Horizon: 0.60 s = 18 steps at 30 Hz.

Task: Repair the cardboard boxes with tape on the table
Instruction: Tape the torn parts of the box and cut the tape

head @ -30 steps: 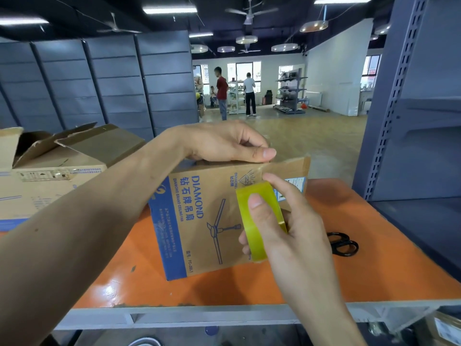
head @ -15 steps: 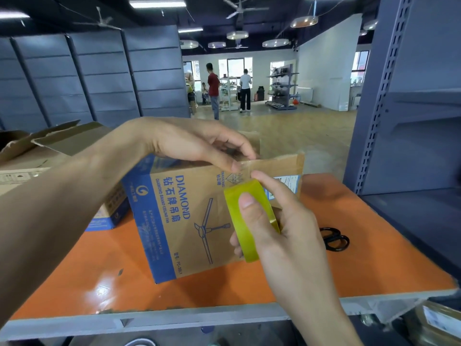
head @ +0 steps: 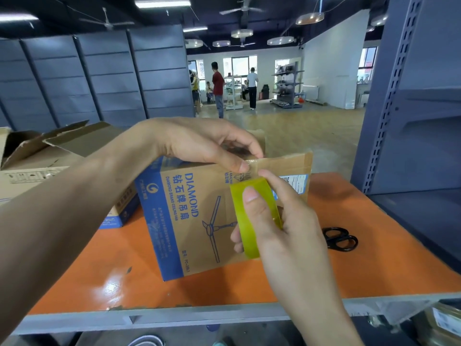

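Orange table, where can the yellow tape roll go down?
Bare orange tabletop lies in front of the blue-and-brown Diamond fan box, along the grey front edge, and at the near right corner, in front of the black scissors. The far left is crowded: an open brown cardboard box sits close beside the fan box.

We seem to be in a big shop or stockroom: grey metal shelving [head: 112, 78] on the left, a slotted shelf upright [head: 389, 96] on the right, an orange worktop [head: 374, 258] bearing fan cartons [head: 189, 221], and far-off people [head: 218, 88] beside display racks [head: 287, 83] under ceiling fans [head: 245, 8].
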Each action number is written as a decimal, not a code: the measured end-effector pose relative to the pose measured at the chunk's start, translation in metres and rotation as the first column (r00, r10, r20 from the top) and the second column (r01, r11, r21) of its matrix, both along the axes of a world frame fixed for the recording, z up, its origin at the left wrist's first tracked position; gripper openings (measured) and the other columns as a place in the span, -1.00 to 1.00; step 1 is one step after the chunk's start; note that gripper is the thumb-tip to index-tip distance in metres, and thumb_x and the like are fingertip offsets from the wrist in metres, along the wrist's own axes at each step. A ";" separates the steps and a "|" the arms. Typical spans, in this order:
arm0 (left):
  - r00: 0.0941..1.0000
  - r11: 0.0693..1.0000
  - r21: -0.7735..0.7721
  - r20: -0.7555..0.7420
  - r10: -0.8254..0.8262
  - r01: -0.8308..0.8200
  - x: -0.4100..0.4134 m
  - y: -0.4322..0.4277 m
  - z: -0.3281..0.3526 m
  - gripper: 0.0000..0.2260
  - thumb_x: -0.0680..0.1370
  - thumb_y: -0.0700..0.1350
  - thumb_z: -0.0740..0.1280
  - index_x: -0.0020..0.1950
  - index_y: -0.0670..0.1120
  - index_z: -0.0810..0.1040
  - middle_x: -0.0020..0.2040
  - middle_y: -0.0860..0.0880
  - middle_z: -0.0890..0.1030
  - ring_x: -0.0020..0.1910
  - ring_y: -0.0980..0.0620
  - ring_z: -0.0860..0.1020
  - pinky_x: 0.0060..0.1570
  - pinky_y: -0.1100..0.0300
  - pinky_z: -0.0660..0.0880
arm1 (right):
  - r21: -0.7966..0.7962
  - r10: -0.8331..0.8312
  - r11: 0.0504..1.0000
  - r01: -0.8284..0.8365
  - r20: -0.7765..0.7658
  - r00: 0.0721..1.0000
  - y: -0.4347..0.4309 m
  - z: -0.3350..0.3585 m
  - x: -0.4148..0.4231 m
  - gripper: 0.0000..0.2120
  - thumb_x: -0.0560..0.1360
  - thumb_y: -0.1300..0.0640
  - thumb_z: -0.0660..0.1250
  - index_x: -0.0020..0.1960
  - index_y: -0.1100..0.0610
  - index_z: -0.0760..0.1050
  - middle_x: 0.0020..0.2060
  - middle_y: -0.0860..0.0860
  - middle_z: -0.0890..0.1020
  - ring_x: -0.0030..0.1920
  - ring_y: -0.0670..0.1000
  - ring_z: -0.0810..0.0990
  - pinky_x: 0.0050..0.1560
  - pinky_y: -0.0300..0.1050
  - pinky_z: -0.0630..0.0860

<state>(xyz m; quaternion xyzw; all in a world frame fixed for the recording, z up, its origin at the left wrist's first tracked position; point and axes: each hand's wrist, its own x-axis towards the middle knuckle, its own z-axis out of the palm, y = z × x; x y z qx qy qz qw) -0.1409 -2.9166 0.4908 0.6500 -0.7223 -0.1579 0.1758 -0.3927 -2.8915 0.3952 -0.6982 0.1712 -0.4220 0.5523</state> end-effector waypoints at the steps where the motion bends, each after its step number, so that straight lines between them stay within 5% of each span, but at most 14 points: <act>1: 1.000 1.000 0.000 0.005 -0.002 0.002 -0.001 0.000 0.001 -0.88 0.60 0.13 0.42 0.13 0.23 0.64 0.02 0.23 0.66 0.01 0.23 0.62 0.06 0.21 0.49 | -0.007 0.003 1.000 -0.003 0.005 1.000 0.001 -0.002 0.000 -0.52 0.56 -0.15 0.25 0.47 -0.20 0.36 -0.33 -0.05 0.69 -0.34 -0.07 0.69 -0.20 -0.14 0.63; 8: 1.000 1.000 -0.002 -0.030 -0.008 0.008 -0.006 0.005 0.002 -0.88 0.59 0.13 0.43 0.11 0.21 0.66 0.01 0.21 0.67 0.01 0.21 0.62 0.06 0.24 0.48 | -0.011 -0.021 1.000 0.021 0.052 0.998 0.002 -0.022 0.003 -0.58 0.61 -0.11 0.29 0.46 -0.22 0.36 -0.28 -0.02 0.71 -0.28 -0.02 0.71 -0.12 -0.01 0.64; 14: 1.000 1.000 0.012 0.004 -0.007 0.007 -0.015 0.013 0.002 -0.92 0.61 0.11 0.41 0.09 0.26 0.64 0.00 0.24 0.65 0.01 0.24 0.60 0.07 0.25 0.47 | 0.070 -0.017 0.997 0.021 -0.057 0.998 0.000 -0.033 0.006 -0.53 0.58 -0.10 0.29 0.48 -0.13 0.36 -0.34 0.04 0.70 -0.37 0.00 0.69 -0.15 0.03 0.65; 18: 0.993 1.000 -0.011 0.120 -0.013 0.015 -0.026 0.016 0.003 -0.95 0.62 0.16 0.37 0.06 0.32 0.60 -0.03 0.27 0.63 -0.01 0.25 0.58 0.08 0.19 0.50 | 0.109 0.009 0.994 0.002 -0.102 0.995 -0.005 -0.028 0.009 -0.57 0.58 -0.11 0.30 0.42 -0.12 0.37 -0.33 0.03 0.70 -0.39 0.02 0.69 -0.10 0.12 0.66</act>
